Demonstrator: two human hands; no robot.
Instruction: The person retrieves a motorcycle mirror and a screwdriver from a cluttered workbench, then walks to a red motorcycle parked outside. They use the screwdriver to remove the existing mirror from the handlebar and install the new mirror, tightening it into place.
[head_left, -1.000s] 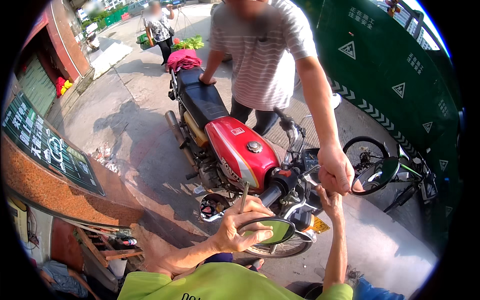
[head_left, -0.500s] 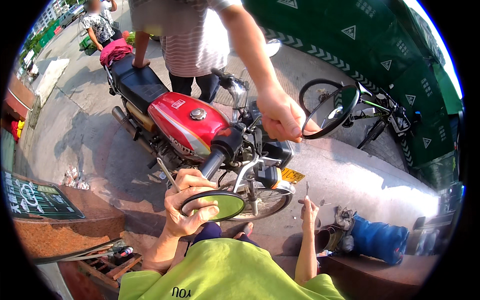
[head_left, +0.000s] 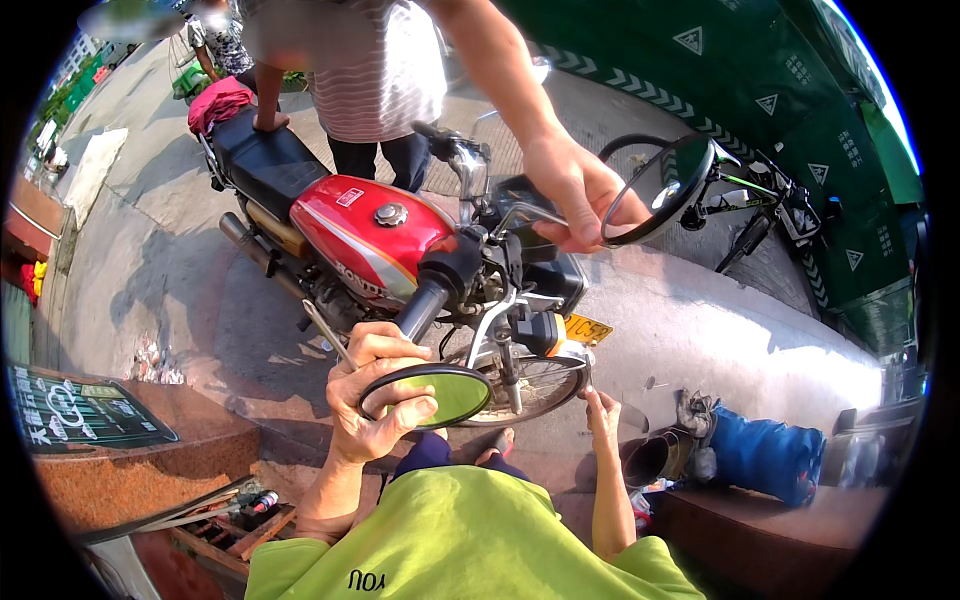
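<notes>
Ahead of the lime-green shirt (head_left: 470,530), I see the oval mirror (head_left: 455,392) gripped in the left hand (head_left: 375,400); the fingers curl behind it, the thumb lies over its glass, and its metal stem (head_left: 328,335) sticks up and leftward; the right hand (head_left: 602,412) is well apart near the front wheel (head_left: 545,395), its fingers pinched on something slim, too small for me to name.

Directly beyond stands the red motorcycle (head_left: 365,235), its black handlebar grip (head_left: 425,308) jutting toward the left hand; whether they touch I cannot tell; from above, a co-worker's arm (head_left: 505,85) crosses beyond the handlebar, one hand (head_left: 575,190) at the rim of a second mirror (head_left: 665,190), the other (head_left: 270,122) on the seat (head_left: 265,160); a pink cloth (head_left: 220,103) lies at the seat's rear; past the second mirror I see a bicycle (head_left: 750,205) before a green barrier (head_left: 730,60); a blue container (head_left: 770,455) sits at lower right, a wooden frame (head_left: 215,550) at lower left.
</notes>
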